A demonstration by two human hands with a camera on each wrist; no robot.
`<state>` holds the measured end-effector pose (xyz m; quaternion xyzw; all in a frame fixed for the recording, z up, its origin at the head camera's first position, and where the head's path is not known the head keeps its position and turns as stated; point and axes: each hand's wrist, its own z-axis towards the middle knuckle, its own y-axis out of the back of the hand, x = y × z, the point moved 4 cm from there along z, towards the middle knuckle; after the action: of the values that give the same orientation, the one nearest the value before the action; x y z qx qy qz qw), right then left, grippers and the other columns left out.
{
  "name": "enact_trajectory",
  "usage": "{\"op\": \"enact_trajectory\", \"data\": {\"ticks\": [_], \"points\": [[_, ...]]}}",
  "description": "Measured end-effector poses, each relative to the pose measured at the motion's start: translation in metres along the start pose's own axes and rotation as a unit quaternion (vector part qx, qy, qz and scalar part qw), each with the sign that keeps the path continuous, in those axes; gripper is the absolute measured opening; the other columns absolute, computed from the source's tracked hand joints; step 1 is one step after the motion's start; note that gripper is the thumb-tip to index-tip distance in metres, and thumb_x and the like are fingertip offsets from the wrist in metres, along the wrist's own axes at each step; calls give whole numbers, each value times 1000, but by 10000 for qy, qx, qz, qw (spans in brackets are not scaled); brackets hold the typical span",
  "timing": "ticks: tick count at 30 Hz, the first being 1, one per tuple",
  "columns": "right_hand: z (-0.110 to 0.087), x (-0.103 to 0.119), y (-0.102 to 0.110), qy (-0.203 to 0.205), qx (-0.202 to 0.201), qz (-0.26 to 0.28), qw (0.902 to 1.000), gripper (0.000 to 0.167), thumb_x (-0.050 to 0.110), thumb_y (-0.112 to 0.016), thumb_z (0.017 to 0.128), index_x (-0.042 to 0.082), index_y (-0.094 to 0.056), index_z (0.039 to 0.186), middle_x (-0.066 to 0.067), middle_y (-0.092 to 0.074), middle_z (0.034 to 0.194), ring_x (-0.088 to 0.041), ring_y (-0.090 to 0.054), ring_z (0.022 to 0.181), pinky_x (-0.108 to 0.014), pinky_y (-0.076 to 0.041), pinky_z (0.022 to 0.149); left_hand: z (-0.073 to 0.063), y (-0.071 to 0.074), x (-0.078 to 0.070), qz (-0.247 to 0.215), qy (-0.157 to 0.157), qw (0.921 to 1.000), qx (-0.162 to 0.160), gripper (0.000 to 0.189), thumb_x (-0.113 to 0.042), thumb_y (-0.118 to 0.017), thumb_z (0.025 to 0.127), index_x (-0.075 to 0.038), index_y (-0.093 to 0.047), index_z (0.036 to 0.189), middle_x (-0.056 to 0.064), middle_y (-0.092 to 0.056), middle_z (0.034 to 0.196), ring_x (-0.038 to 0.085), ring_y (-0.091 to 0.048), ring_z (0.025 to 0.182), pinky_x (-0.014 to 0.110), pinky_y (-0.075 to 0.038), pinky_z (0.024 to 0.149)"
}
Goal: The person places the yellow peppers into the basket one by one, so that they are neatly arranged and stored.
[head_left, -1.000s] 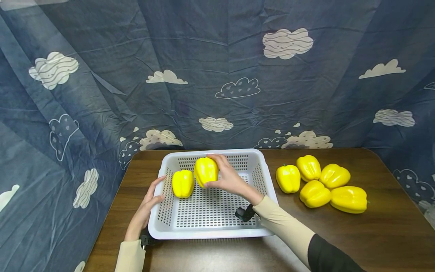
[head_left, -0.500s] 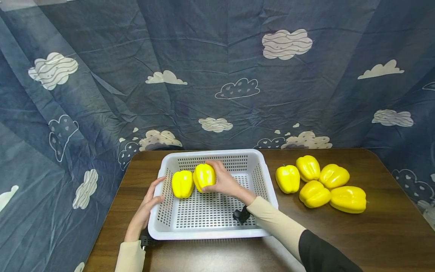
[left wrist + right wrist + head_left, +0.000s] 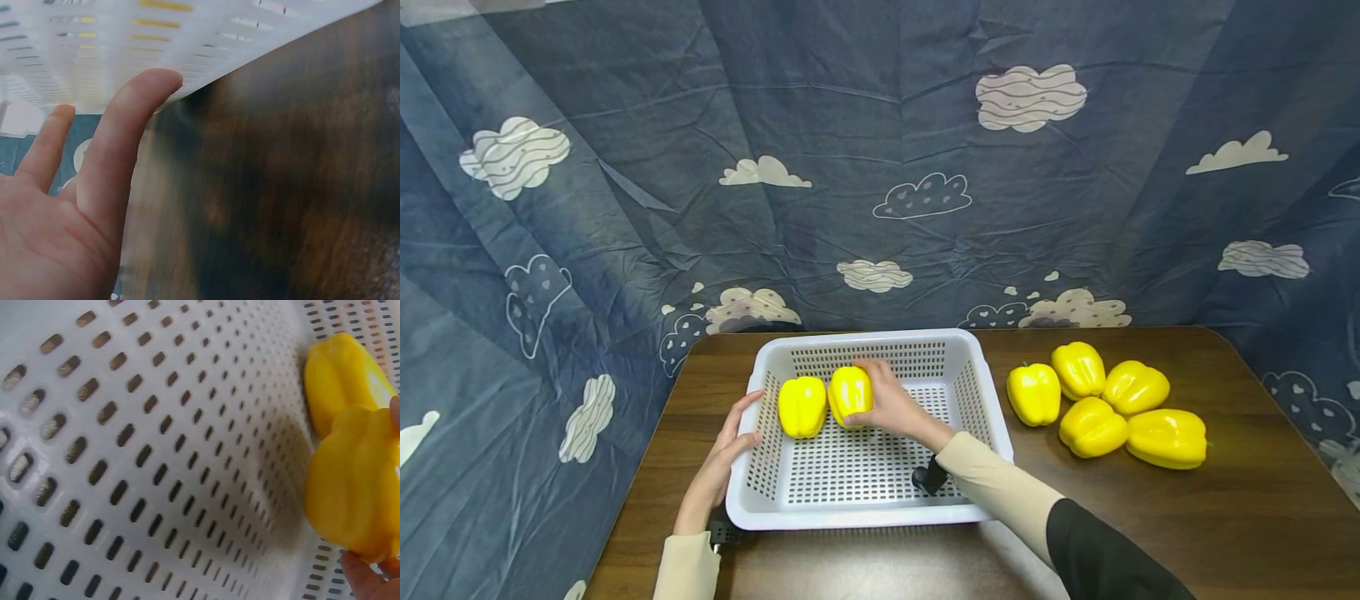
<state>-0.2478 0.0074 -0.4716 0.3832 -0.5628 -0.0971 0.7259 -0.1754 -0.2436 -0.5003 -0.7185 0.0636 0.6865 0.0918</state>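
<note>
Inside the white perforated plastic basket, my right hand holds a yellow bell pepper between thumb and fingers. Another yellow bell pepper sits just left of it, by the basket's left wall. In the right wrist view the held pepper is low over the basket floor, overlapping the other pepper. My left hand rests against the basket's left side. Its thumb and a finger lie fairly straight on the slotted outer wall in the left wrist view.
Several more yellow bell peppers lie grouped on the brown wooden table, right of the basket. Behind the table hangs a dark blue cloth with cloud prints. A black wrist camera juts from the right wrist over the basket.
My right hand has lowered the bell pepper into the basket, toward the near side, beside the other one. The left hand has kept its place on the basket's side.
</note>
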Motion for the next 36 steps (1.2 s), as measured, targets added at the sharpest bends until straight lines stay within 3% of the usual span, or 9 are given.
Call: {"op": "enact_trajectory", "data": {"ticks": [13, 36], "points": [[4, 0, -8, 3, -19, -371, 9993, 92, 27, -85, 71, -1, -33, 142, -21, -35, 136, -33, -42, 123, -44, -37, 101, 1, 0, -1, -10, 65, 10000, -19, 60, -10, -40, 93, -21, -21, 148, 17, -11, 154, 51, -34, 122, 56, -45, 83], [2, 0, -8, -221, 44, -577, 9981, 91, 26, -84, 72, 5, -34, 144, -19, -37, 136, -32, -43, 123, -44, -37, 101, -1, -1, 0, -32, 47, 10000, -2, 60, -10, -41, 93, -20, -21, 148, 18, -12, 154, 51, -36, 120, 55, -46, 83]]}}
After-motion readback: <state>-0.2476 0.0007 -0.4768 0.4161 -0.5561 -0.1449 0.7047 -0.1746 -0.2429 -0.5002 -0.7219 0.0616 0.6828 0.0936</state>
